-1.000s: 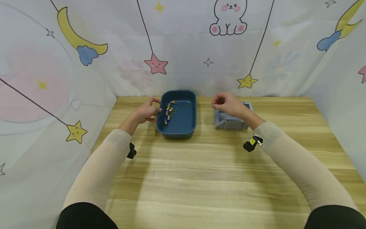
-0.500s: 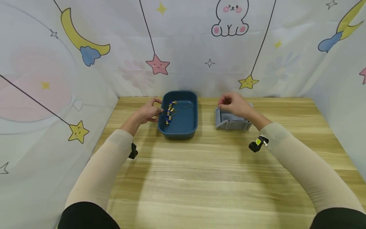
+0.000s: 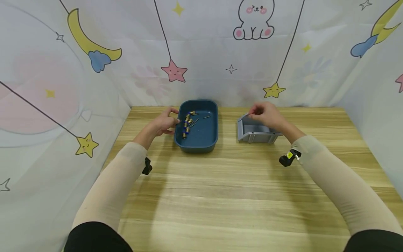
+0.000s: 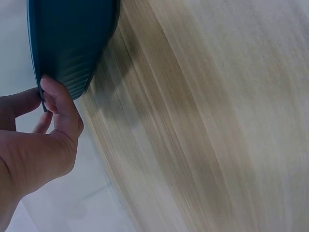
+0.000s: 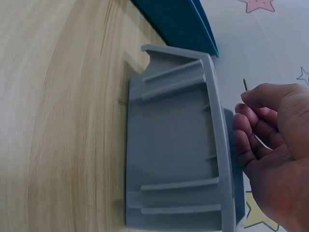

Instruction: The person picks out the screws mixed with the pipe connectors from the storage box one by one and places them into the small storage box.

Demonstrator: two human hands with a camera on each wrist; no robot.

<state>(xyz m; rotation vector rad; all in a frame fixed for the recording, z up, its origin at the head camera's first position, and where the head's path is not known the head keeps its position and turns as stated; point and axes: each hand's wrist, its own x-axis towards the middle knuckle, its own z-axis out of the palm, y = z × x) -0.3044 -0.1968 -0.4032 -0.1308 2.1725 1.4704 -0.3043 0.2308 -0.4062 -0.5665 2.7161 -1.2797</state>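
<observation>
My left hand (image 3: 164,122) pinches the left rim of a dark blue tub (image 3: 203,140), thumb and fingers on either side of the wall in the left wrist view. Inside the tub lie several brass fittings with blue rings (image 3: 185,129) and a few thin metal pins (image 3: 206,117). My right hand (image 3: 267,113) is over the back of a grey storage bin (image 3: 258,137). Between its thumb and forefinger it pinches a thin brass-coloured pin (image 5: 245,83), whose tip sticks out; the rest is hidden by the fingers.
Both containers stand near the back edge of a wooden table (image 3: 220,196), with a gap between them. A white curtain (image 3: 207,42) with printed stars and moons hangs right behind. A small black camera (image 3: 288,159) is on the right wrist.
My right hand has moved rightward across the grey bin, holding the pin. The left hand keeps its grip on the tub's rim. The view has shifted slightly.
</observation>
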